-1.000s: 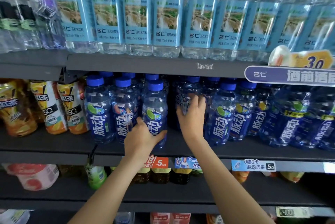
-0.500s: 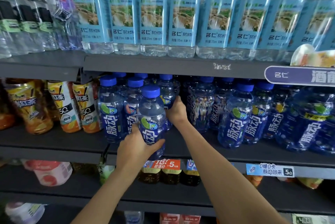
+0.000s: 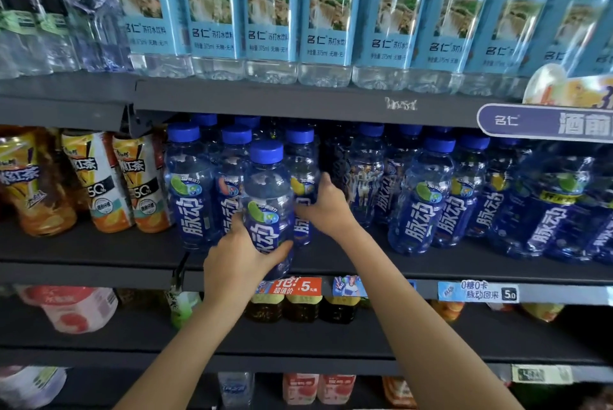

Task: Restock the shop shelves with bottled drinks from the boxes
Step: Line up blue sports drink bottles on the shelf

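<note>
Both hands have shifted leftward along the middle shelf (image 3: 398, 268) since a second ago, the right one leaving the bottles further right and now reaching in behind the front bottle. Overhead, pale blue-labelled water bottles (image 3: 326, 21) are crowding the top shelf, and orange tea bottles (image 3: 96, 181) are standing at the far left. The left hand (image 3: 238, 260) is curling round the base of a blue-capped bottle (image 3: 268, 207), holding it upright at the shelf's front edge. The right hand (image 3: 326, 207) is wrapping its fingers round a second blue bottle (image 3: 303, 174) just behind it.
</note>
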### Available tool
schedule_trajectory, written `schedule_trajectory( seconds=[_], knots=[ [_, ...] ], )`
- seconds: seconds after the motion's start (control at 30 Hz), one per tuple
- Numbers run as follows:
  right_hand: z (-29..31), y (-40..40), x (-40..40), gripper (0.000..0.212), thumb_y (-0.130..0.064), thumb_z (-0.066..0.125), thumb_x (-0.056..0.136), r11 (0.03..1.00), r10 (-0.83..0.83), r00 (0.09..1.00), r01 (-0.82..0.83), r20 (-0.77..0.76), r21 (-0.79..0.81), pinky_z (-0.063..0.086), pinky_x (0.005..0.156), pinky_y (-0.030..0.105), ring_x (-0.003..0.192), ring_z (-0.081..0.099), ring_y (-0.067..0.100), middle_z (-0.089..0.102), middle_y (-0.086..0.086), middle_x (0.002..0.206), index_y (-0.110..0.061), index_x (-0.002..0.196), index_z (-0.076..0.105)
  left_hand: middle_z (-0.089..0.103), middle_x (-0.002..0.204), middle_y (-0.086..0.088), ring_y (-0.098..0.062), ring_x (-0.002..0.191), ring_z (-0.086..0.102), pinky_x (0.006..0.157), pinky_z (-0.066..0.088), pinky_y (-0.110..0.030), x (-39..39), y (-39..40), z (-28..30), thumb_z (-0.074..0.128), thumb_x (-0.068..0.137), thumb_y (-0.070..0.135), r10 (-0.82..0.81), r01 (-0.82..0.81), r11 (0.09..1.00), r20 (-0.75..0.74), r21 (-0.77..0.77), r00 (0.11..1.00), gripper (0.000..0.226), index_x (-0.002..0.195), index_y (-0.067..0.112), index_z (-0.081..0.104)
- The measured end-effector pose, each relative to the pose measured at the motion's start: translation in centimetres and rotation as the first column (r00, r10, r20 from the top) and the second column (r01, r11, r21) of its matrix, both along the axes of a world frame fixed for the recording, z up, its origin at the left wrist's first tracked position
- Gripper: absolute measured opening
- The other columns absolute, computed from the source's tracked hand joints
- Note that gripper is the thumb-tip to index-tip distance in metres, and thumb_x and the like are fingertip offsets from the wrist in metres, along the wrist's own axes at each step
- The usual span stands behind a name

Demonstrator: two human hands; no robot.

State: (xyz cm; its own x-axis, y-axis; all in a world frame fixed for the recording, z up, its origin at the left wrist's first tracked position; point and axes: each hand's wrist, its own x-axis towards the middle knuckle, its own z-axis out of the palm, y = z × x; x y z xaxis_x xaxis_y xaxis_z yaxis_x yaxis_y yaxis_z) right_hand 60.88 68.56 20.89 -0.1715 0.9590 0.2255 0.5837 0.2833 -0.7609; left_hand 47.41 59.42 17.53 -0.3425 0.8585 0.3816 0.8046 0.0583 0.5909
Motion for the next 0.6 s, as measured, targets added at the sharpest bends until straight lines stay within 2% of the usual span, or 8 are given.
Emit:
schedule_trajectory(
  seconds=[0.1, 0.2, 0.27, 0.33, 0.4, 0.47, 0.53, 0.6],
  knots=[
    [0.8, -0.1, 1.2, 0.046, -0.020, 0.061, 0.089, 0.961, 0.240, 0.964, -0.253, -0.115, -0.115, 0.046, 0.085, 0.017, 0.114, 0.052, 0.017, 0.055, -0.001, 0.123, -0.007, 0.130, 0.045, 0.064, 0.102, -0.006, -0.031, 0.093, 0.063, 0.071, 0.046, -0.035, 0.1, -0.7, -0.5, 0.071, 0.065, 0.059, 0.009, -0.010, 1.000, 0.039, 0.026, 0.999, 0.074, 0.114, 0.014, 0.040],
    [0.6, -0.1, 1.4, 0.039, -0.019, 0.051, 0.095, 0.915, 0.302, 0.925, -0.349, -0.231, -0.203, 0.042, 0.082, 0.008, 0.117, 0.048, 0.010, 0.052, -0.006, 0.124, -0.010, 0.133, 0.047, 0.064, 0.103, -0.007, -0.032, 0.093, 0.063, 0.071, 0.047, -0.036, 0.2, -0.8, -0.3, 0.070, 0.065, 0.059, 0.037, -0.037, 0.999, 0.042, 0.015, 0.998, 0.073, 0.112, 0.014, 0.040],
    [0.0, 0.3, 0.9, 0.038, -0.023, 0.053, 0.094, 0.935, 0.289, 0.934, -0.322, -0.211, -0.146, 0.047, 0.086, 0.014, 0.114, 0.051, 0.011, 0.056, -0.003, 0.123, -0.009, 0.129, 0.050, 0.064, 0.102, -0.008, -0.033, 0.093, 0.063, 0.070, 0.047, -0.037, 0.2, -0.5, -0.2, 0.071, 0.064, 0.059, 0.048, -0.049, 0.999, 0.034, 0.012, 0.998, 0.072, 0.112, 0.013, 0.041],
    [-0.7, 1.0, 0.5, 0.045, -0.033, 0.058, 0.090, 0.965, 0.247, 0.963, -0.255, -0.105, -0.065, 0.047, 0.096, 0.030, 0.113, 0.054, 0.014, 0.059, 0.000, 0.122, -0.009, 0.127, 0.053, 0.064, 0.101, -0.009, -0.033, 0.095, 0.062, 0.070, 0.046, -0.036, 0.2, -0.3, 0.0, 0.071, 0.065, 0.059, 0.056, -0.056, 0.998, 0.016, -0.002, 0.998, 0.073, 0.112, 0.012, 0.041],
    [-1.0, 1.8, 0.6, 0.058, -0.044, 0.061, 0.084, 0.973, 0.208, 0.975, -0.214, -0.072, -0.089, 0.046, 0.098, 0.035, 0.115, 0.054, 0.015, 0.059, 0.002, 0.125, -0.009, 0.130, 0.052, 0.065, 0.101, -0.009, -0.033, 0.094, 0.062, 0.069, 0.045, -0.035, 0.1, 0.1, 0.2, 0.070, 0.065, 0.060, 0.063, -0.063, 0.998, -0.006, -0.021, 0.998, 0.073, 0.113, 0.012, 0.041],
    [-0.9, 2.3, 0.7, 0.073, -0.063, 0.060, 0.075, 0.968, 0.173, 0.965, -0.203, -0.197, -0.146, 0.048, 0.097, 0.040, 0.116, 0.057, 0.021, 0.062, 0.006, 0.124, -0.009, 0.124, 0.058, 0.065, 0.099, -0.008, -0.032, 0.092, 0.063, 0.068, 0.045, -0.034, -0.1, 0.3, 0.3, 0.069, 0.066, 0.062, 0.065, -0.066, 0.997, -0.013, -0.030, 0.998, 0.074, 0.113, 0.012, 0.041],
    [-0.6, 3.5, 0.5, 0.077, -0.072, 0.057, 0.069, 0.983, 0.063, 0.929, -0.121, -0.365, -0.138, 0.047, 0.097, 0.038, 0.110, 0.060, 0.021, 0.066, 0.007, 0.116, -0.010, 0.115, 0.063, 0.065, 0.096, -0.007, -0.030, 0.090, 0.064, 0.068, 0.047, -0.034, -0.4, 0.5, 0.3, 0.067, 0.065, 0.064, 0.061, -0.062, 0.998, -0.026, -0.033, 0.998, 0.074, 0.111, 0.013, 0.041],
    [0.5, 4.3, -0.2, 0.058, -0.051, 0.058, 0.084, 0.998, -0.027, 0.938, 0.004, -0.345, -0.067, 0.044, 0.096, 0.030, 0.112, 0.058, 0.023, 0.064, 0.011, 0.120, -0.007, 0.122, 0.058, 0.065, 0.095, -0.006, -0.030, 0.089, 0.064, 0.067, 0.047, -0.034, -0.7, 0.6, 0.2, 0.066, 0.065, 0.065, 0.045, -0.046, 0.998, -0.040, -0.032, 0.998, 0.075, 0.112, 0.013, 0.040]
  ],
)
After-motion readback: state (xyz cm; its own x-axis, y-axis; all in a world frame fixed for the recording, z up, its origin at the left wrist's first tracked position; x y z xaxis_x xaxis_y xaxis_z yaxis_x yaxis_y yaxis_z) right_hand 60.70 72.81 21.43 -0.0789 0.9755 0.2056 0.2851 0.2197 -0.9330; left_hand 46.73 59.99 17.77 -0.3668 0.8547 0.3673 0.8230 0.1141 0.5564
